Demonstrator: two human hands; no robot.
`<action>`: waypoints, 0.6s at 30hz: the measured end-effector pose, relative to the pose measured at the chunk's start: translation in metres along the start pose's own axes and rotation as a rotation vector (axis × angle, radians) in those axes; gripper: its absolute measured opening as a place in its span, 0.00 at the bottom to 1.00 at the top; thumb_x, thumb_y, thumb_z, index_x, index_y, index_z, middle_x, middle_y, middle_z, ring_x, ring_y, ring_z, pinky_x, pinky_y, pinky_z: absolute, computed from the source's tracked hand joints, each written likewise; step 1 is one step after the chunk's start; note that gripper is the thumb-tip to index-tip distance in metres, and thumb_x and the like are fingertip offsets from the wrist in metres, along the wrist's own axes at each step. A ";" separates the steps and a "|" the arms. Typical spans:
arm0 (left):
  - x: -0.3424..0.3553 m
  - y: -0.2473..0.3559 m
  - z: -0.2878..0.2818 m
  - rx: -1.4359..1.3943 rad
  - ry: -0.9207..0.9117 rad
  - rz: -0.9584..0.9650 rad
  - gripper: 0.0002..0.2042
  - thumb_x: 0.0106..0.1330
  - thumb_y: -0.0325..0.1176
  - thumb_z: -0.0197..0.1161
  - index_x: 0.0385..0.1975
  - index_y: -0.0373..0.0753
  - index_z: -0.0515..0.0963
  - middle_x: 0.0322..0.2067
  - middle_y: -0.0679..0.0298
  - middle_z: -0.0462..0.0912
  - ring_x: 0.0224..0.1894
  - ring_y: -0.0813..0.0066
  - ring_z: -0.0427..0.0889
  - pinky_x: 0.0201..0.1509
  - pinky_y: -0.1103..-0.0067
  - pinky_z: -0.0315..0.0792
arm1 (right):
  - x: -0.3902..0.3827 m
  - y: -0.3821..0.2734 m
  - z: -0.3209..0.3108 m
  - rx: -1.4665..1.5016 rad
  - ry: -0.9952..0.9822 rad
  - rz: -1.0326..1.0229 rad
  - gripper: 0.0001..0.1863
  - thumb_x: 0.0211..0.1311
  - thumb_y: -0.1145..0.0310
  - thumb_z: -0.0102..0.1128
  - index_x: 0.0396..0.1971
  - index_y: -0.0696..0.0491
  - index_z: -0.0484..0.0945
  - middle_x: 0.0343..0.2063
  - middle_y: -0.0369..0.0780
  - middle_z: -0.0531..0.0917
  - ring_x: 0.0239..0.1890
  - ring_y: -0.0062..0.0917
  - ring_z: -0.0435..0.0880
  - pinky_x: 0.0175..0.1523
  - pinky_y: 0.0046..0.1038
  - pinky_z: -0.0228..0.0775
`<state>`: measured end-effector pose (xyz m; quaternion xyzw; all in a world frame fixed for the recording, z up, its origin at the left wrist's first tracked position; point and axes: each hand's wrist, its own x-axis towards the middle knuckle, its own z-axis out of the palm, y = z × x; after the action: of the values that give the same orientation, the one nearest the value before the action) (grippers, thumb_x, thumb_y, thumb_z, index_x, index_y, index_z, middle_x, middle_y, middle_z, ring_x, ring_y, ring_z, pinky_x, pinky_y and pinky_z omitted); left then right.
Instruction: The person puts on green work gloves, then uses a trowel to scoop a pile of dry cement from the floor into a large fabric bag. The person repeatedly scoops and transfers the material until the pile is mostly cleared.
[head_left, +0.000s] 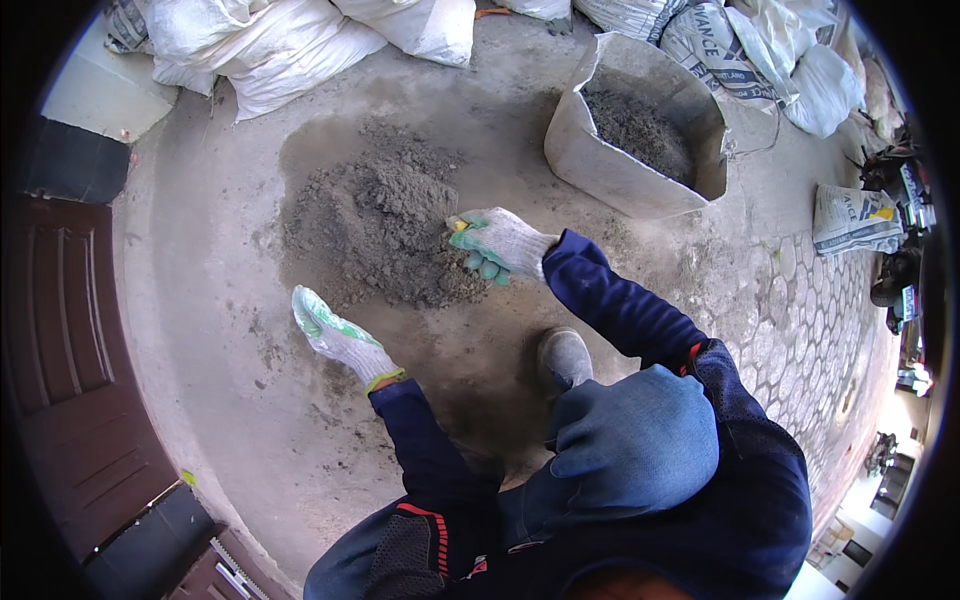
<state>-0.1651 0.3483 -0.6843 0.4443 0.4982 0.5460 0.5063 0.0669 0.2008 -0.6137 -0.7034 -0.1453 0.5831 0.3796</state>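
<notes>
A heap of grey, sandy powder (385,225) lies loose on the concrete in front of me. At its right edge is my right hand (498,243), in a white knitted glove with green coating. Its fingers are curled closed; a small yellow bit shows at the thumb, but what they hold, if anything, cannot be made out. My left hand (340,332), gloved the same way, hovers at the heap's near left side. Its fingers are stretched out and nothing is in it.
A cut-open whitish container (625,185) holding similar grey material stands beyond my right hand. White sacks (280,50) line the far side, with cement bags (720,50) at far right. A brown panelled door (75,330) is on the left. My boot (565,358) stands near the heap.
</notes>
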 end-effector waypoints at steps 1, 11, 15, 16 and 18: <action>0.001 0.000 0.004 -0.043 -0.002 0.008 0.22 0.80 0.35 0.55 0.68 0.30 0.71 0.68 0.52 0.73 0.71 0.62 0.72 0.78 0.67 0.64 | -0.016 -0.009 -0.006 0.026 -0.013 0.000 0.22 0.76 0.53 0.59 0.59 0.52 0.78 0.26 0.35 0.84 0.18 0.19 0.82 0.19 0.25 0.77; -0.004 -0.003 0.039 -0.124 -0.096 0.014 0.22 0.78 0.37 0.57 0.67 0.32 0.73 0.67 0.54 0.75 0.69 0.61 0.74 0.76 0.66 0.64 | -0.217 -0.059 -0.123 0.154 0.306 -0.255 0.38 0.75 0.59 0.60 0.76 0.59 0.57 0.24 0.37 0.85 0.14 0.19 0.82 0.15 0.20 0.75; -0.004 -0.005 0.037 -0.143 -0.073 -0.019 0.21 0.78 0.32 0.58 0.66 0.29 0.72 0.66 0.52 0.75 0.68 0.60 0.75 0.76 0.65 0.67 | -0.264 -0.039 -0.159 -0.003 0.738 -0.217 0.33 0.72 0.59 0.62 0.72 0.56 0.66 0.27 0.42 0.85 0.19 0.24 0.84 0.18 0.25 0.76; -0.003 -0.006 0.037 -0.152 -0.067 -0.021 0.21 0.78 0.32 0.58 0.66 0.28 0.73 0.66 0.51 0.75 0.68 0.60 0.75 0.76 0.66 0.67 | -0.263 -0.029 -0.169 -0.098 0.824 -0.163 0.32 0.72 0.59 0.63 0.72 0.52 0.68 0.29 0.45 0.87 0.23 0.30 0.89 0.24 0.31 0.81; -0.002 -0.008 0.037 -0.161 -0.051 -0.024 0.20 0.78 0.31 0.59 0.65 0.28 0.73 0.65 0.51 0.76 0.67 0.60 0.76 0.76 0.66 0.67 | -0.235 0.005 -0.175 -0.604 1.110 -0.093 0.31 0.70 0.58 0.62 0.71 0.47 0.70 0.36 0.49 0.88 0.34 0.40 0.90 0.36 0.39 0.82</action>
<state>-0.1273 0.3497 -0.6877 0.4099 0.4449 0.5666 0.5595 0.1630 -0.0182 -0.4450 -0.9701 -0.1153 0.0476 0.2080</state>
